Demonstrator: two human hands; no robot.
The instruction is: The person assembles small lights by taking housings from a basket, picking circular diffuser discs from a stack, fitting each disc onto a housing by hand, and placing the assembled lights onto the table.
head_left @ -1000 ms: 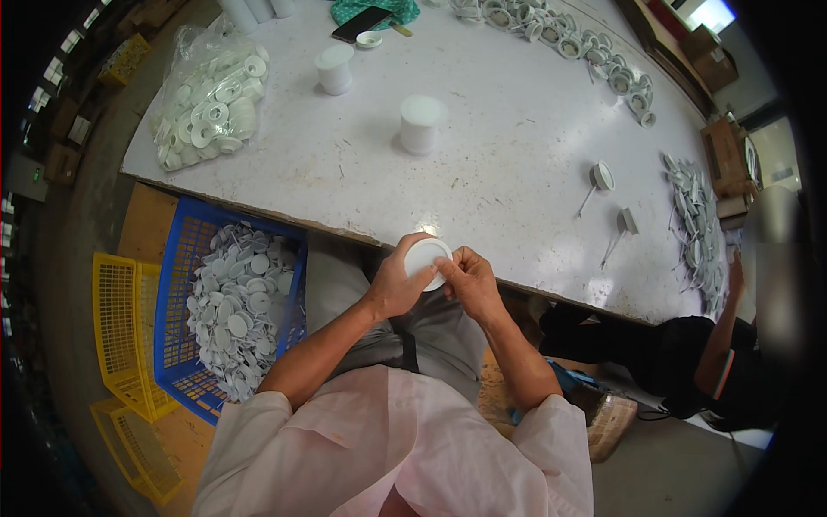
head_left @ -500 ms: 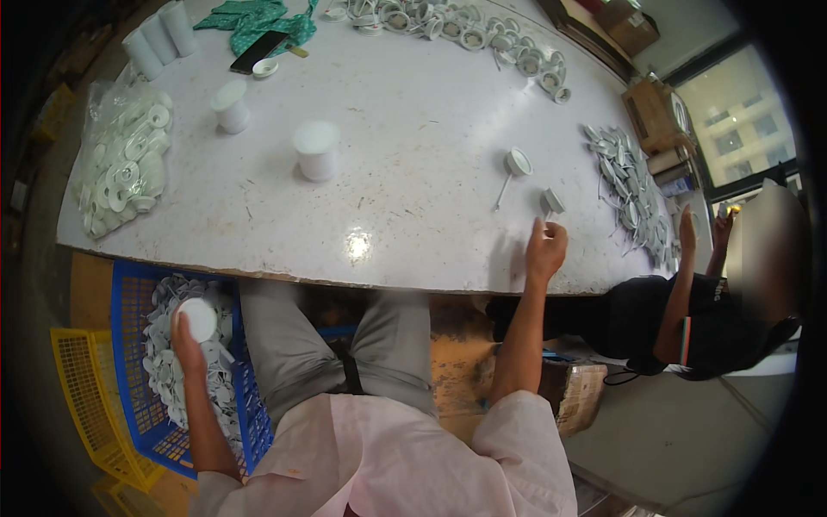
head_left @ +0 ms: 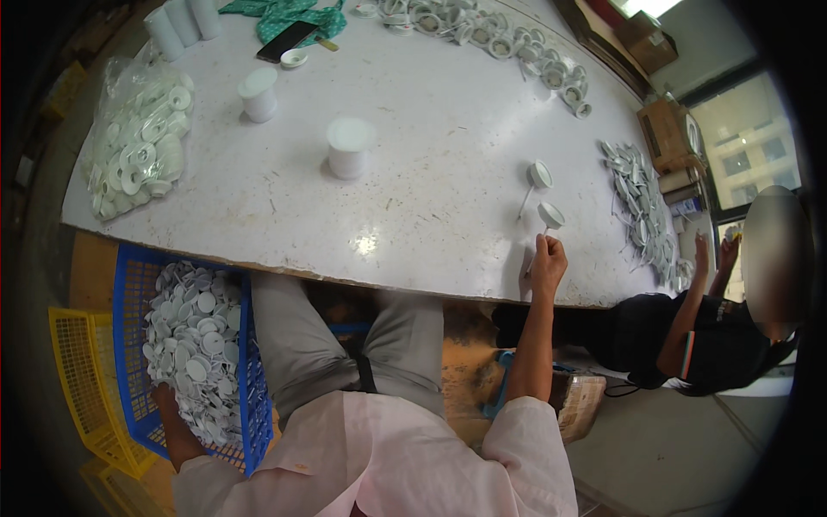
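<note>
My right hand is closed in a pinch on the thin stem of a round white cup-shaped piece, held over the table's right part. A similar stemmed piece lies just beyond it, its stem pointing toward me. Down at the left, my left hand is low against the inner left side of a blue plastic basket. Its fingers are hidden or too dark to make out. Many white discs with thin stems fill that basket.
Two white spools stand on the white table. A clear bag of white rings lies left; grey stemmed pieces and round fittings are heaped right and far. Yellow crates flank the basket. A person works at right.
My left hand has dropped from above the basket to its left side, and the white disc it held no longer shows in it. The piece in my right hand has tilted, showing more of its rim.
</note>
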